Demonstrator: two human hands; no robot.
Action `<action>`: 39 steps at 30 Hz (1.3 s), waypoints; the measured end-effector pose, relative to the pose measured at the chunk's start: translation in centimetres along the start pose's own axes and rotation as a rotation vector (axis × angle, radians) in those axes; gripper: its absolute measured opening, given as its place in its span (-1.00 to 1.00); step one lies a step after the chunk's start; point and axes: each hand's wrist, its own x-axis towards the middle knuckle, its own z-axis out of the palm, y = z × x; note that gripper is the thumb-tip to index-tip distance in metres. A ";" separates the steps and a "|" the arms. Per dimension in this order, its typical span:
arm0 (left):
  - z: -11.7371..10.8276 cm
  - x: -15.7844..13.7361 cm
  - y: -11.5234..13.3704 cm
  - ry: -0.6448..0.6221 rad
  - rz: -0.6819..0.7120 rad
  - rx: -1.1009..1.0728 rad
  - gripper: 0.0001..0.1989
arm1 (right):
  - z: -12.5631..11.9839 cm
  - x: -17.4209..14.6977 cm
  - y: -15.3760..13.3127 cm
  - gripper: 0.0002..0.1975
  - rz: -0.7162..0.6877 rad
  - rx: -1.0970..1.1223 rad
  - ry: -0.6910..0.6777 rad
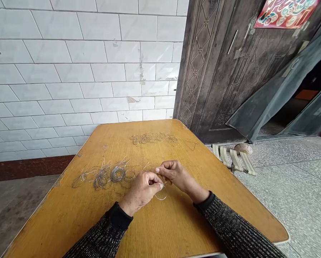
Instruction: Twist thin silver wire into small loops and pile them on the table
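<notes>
Thin silvery wire bent into a loop [161,199] hangs between my hands, just above the table. My left hand [143,188] pinches it between thumb and forefinger. From the other side my right hand [176,175] closes on the same wire, its thumb and fingers pressed together close to my left fingertips. Left of my hands lie several coils of wire [117,174], with loose ends sticking up. Farther back, a row of thin wire rings [146,138] rests on the wood. The exact path of the wire within my fingers is hidden.
The wooden table [96,222] has rounded corners and reaches back to a white tiled wall [93,71]. A dark carved metal door [216,71] stands at the back right, beside a grey curtain [273,96]. A low strap-seated stool [234,159] is right of the table.
</notes>
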 end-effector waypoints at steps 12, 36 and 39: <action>-0.5 0.7 -1.0 0.087 -0.060 -0.282 -0.81 | 0.1 0.1 0.1 -0.62 0.038 0.085 -0.039; -0.3 1.3 -1.9 0.184 -0.206 -0.647 -0.82 | 2.6 -0.3 1.7 -0.74 -0.010 -0.070 -0.078; -0.4 1.2 -1.7 0.155 -0.208 -0.634 -0.79 | 2.0 -0.2 1.5 -0.71 -0.036 -0.063 -0.122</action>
